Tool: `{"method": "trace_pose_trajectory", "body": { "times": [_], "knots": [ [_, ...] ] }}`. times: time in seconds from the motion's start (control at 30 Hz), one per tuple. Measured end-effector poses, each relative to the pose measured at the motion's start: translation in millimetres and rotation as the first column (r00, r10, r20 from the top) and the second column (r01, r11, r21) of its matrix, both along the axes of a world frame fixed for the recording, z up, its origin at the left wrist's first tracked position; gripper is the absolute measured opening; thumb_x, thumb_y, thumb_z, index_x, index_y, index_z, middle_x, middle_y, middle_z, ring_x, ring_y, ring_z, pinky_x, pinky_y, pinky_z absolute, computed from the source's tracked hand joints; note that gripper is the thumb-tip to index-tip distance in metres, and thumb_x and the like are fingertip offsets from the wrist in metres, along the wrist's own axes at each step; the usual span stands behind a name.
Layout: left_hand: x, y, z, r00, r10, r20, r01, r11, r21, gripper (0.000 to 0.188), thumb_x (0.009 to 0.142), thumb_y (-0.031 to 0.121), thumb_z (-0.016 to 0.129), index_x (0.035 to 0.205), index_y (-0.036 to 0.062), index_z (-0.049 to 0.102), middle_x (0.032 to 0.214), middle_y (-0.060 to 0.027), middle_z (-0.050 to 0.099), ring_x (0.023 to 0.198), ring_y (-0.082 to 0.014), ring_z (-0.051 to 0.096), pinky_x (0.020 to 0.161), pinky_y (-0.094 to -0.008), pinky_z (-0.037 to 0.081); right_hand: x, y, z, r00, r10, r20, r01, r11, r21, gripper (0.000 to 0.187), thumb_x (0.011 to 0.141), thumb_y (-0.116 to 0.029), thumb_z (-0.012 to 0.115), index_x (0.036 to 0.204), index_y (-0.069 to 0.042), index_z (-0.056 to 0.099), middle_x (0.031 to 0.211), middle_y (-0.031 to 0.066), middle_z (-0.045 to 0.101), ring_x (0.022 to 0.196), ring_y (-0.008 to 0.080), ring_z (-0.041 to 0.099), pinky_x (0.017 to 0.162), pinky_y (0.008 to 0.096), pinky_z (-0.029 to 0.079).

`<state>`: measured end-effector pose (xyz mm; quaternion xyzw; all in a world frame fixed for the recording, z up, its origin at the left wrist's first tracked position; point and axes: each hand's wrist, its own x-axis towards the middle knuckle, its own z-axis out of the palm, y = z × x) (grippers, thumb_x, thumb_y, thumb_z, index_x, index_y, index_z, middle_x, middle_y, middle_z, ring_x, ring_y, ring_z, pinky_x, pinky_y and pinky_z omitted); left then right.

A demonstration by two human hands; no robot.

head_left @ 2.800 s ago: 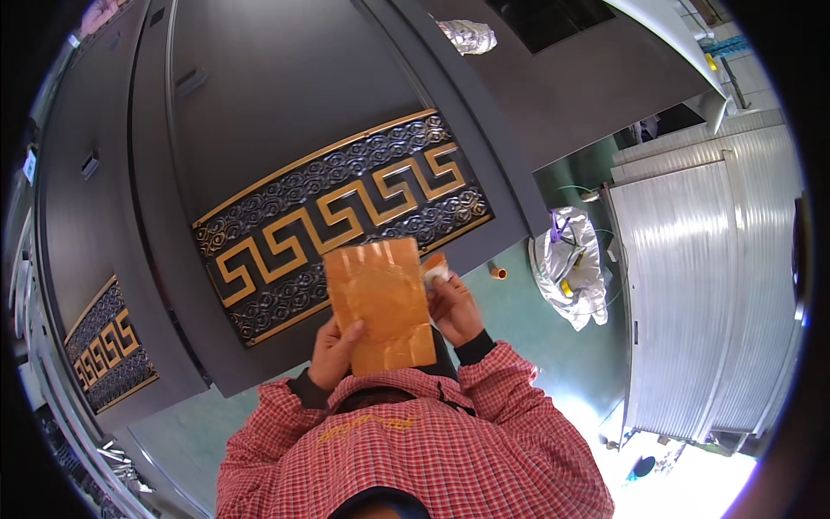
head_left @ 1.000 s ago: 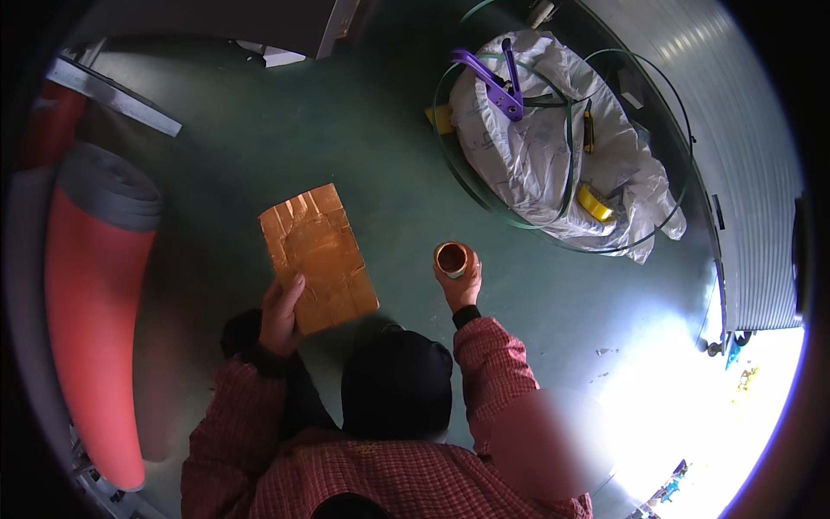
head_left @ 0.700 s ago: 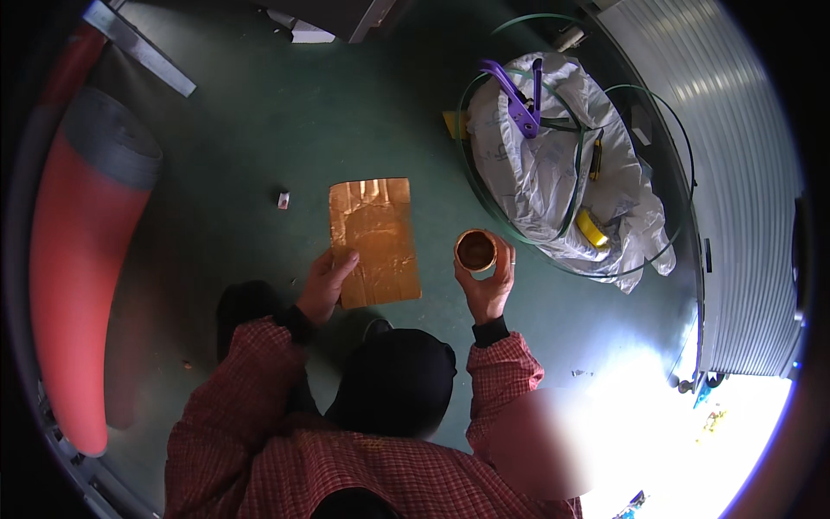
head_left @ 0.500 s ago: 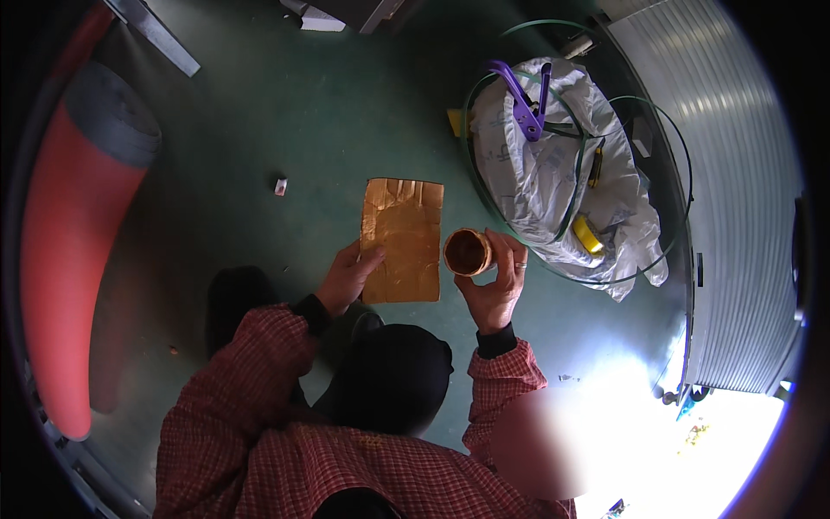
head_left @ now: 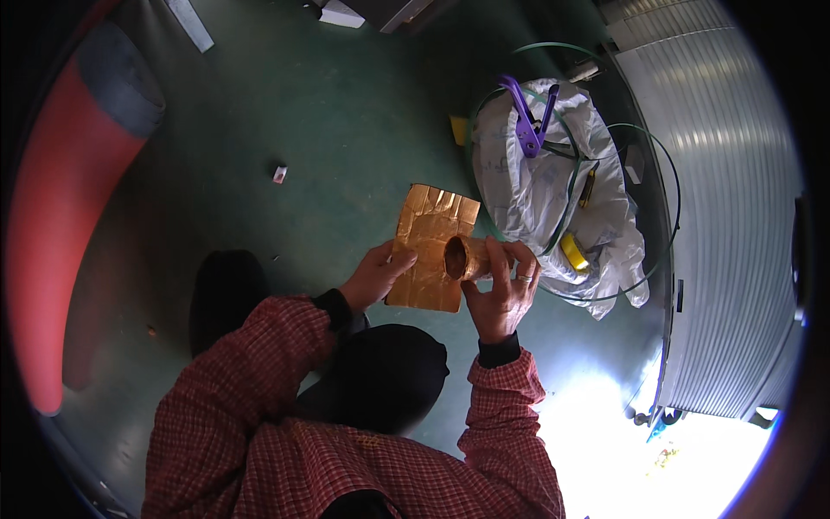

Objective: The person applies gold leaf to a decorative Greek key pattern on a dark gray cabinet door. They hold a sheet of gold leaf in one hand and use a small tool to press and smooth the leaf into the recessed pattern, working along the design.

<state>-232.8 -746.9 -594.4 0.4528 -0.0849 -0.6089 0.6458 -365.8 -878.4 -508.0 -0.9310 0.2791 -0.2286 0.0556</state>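
My left hand [head_left: 377, 275] grips the left edge of a flat brown cardboard piece [head_left: 425, 232], thumb on its face. The sheet is tilted and shows creases near its far edge. Round a short brown cardboard tube [head_left: 481, 257] the fingers of my right hand [head_left: 506, 290] are closed, a ring on one of them. The tube's open end points left, in front of the sheet's right part. Whether tube and sheet touch, I cannot tell.
To the right lies a white plastic bag [head_left: 545, 199] with a purple-handled tool [head_left: 529, 121], a yellow tape roll [head_left: 573, 251], a cutter knife [head_left: 587, 188] and green strapping [head_left: 677, 195]. A ribbed metal panel [head_left: 709, 208] stands beyond. A large red roll [head_left: 73, 199] is at left.
The cardboard sheet has shifted right and turned clockwise. The tube has tipped from facing up to lying more sideways, and now overlaps the sheet. The whole view has shifted slightly.
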Motion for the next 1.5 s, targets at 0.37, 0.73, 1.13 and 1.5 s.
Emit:
{"method": "trace_pose_trajectory", "body": {
  "times": [0.37,0.73,1.13,1.5],
  "knots": [
    [-1,1,1,1.000,-0.010,-0.017,0.010,1.000,-0.005,0.043,0.097,0.028,0.050,0.130,0.0001,0.044,0.115,-0.0072,0.058,0.103,-0.0143,0.057,0.089,-0.0304,0.047,6,0,4,0.999,0.048,-0.013,-0.049,0.993,-0.104,0.073,0.043,-0.006,0.086,0.111,-0.015,0.061,0.107,0.0069,0.051,0.101,0.0284,0.052,0.082,0.0429,0.048],
    [1,5,4,1.000,0.008,-0.008,-0.008,1.000,-0.011,0.043,0.097,0.028,0.051,0.129,0.0000,0.045,0.114,-0.0063,0.059,0.103,-0.0133,0.057,0.090,-0.0299,0.046,5,-1,3,0.999,0.042,0.022,-0.041,0.997,-0.062,0.075,0.043,-0.006,0.086,0.114,-0.014,0.062,0.107,0.0080,0.052,0.101,0.0284,0.053,0.081,0.0425,0.049],
    [17,12,4,0.999,0.054,-0.007,-0.054,0.998,0.010,0.039,0.095,0.025,0.053,0.126,0.0003,0.049,0.111,-0.0049,0.060,0.100,-0.0117,0.058,0.087,-0.0284,0.047,-9,-17,-33,0.988,-0.092,0.124,0.057,0.964,0.260,0.066,0.049,-0.003,0.079,0.111,-0.013,0.061,0.104,0.0086,0.053,0.100,0.0308,0.052,0.085,0.0418,0.046],
    [52,32,5,0.984,0.180,-0.016,-0.178,0.982,0.069,0.038,0.096,0.023,0.053,0.125,-0.0003,0.048,0.114,-0.0047,0.059,0.101,-0.0108,0.056,0.087,-0.0277,0.046,-4,-25,-172,0.956,-0.288,0.060,0.198,0.782,0.591,0.061,0.058,-0.013,0.081,0.114,-0.012,0.057,0.108,0.0064,0.062,0.102,0.0274,0.055,0.089,0.0405,0.041]
  ]
}}
